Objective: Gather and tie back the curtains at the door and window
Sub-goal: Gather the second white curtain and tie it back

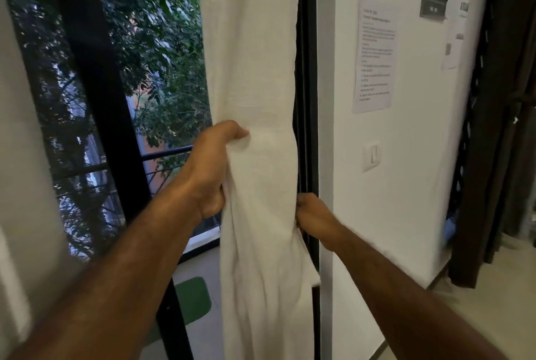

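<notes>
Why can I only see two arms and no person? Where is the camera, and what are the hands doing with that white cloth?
The camera sits on the person's head and looks forward and down, so you see only their arms, as if through their eyes. There is no machine here, just two bare hands. The left hand grips the left edge of a long white curtain. The right hand grips its right edge, and together they squeeze the cloth into a bunch. No tie is round it yet. Behind the glass are green trees. On the white wall to the right are a printed sheet and a light switch.
</notes>
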